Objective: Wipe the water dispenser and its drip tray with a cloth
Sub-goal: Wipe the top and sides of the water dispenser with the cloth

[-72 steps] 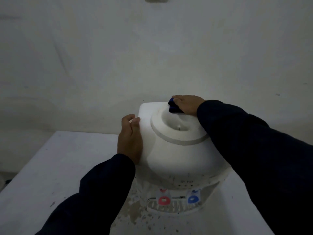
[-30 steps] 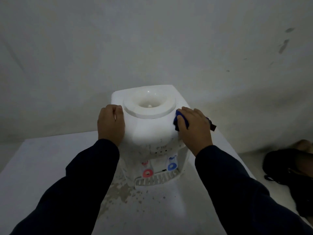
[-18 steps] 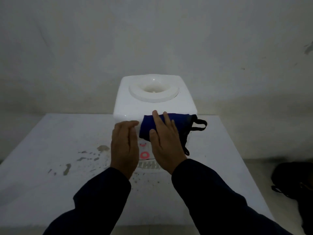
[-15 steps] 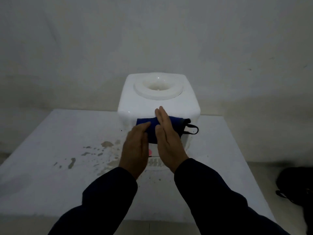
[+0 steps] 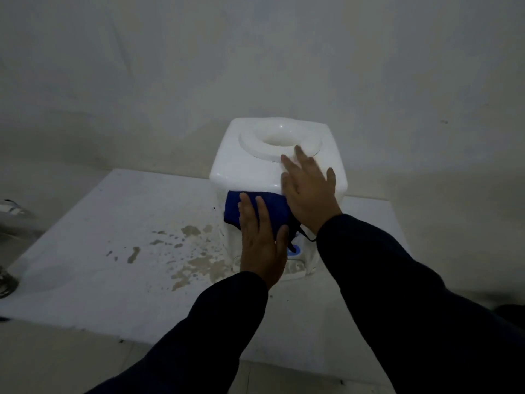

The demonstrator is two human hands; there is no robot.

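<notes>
1. Nearest the camera, two dark long sleeves (image 5: pixel 397 294) reach forward over the near edge of the white bench (image 5: pixel 85 280), which carries everything here.
2. The left hand (image 5: pixel 262 245) lies flat with fingers straight, palm pressing the dark blue soft cloth (image 5: pixel 255 206) against the front face of the dispenser. It is an open, pressing grip, not a clenched one; nothing is pinched.
3. The cloth sits folded high on the front panel, just under the top edge. It looks light and limp, so by my judgement it will bunch or slide unless it is kept under a flat palm. A thin black loop (image 5: pixel 305 236) hangs off its right end and could snag on the taps.
4. Under the cloth, a blue tap button (image 5: pixel 295 249) shows past the left hand. The white slotted drip tray (image 5: pixel 295 269) below it is mostly hidden by that hand and appears not yet wiped.
5. Brownish dried splashes (image 5: pixel 196 251) cover the bench to the left of the tray.
6. The right hand (image 5: pixel 308 189) rests spread on the near right part of the dispenser's top, fingers released and holding nothing; it seems to be steadying the unit.
7. The white boxy plastic water dispenser (image 5: pixel 244 163) stands at the far side of the bench against the pale wall (image 5: pixel 255 52). With no bottle in its round top collar (image 5: pixel 279 142), it is likely light and its glossy shell slippery, so bracing from the top makes sense.
8. At the far left edge, a metal fitting (image 5: pixel 8 207) is too dim to identify.
</notes>
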